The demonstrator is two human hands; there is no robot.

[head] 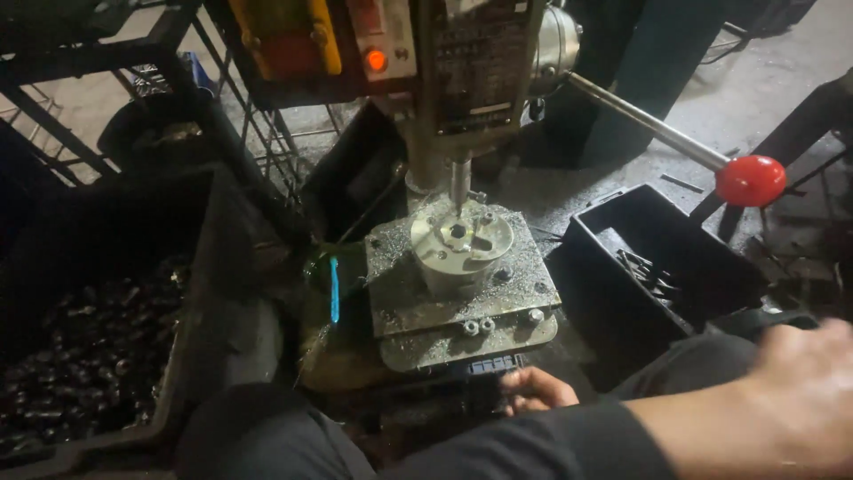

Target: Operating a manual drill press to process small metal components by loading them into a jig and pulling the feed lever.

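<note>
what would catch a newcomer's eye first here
The red ball knob on the long lever at upper right stands out most, with a glowing orange lamp on the drill press head above. Centre frame, a round metal fixture sits under the spindle, and the left hand rests below the table.

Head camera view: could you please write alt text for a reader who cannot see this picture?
A drill press spindle stands over a round metal fixture bolted to a grimy plate. The person's left hand rests at the plate's front edge; the right hand is blurred at lower right, away from the red-knobbed lever. Dark bins of small parts sit on both sides.
</note>
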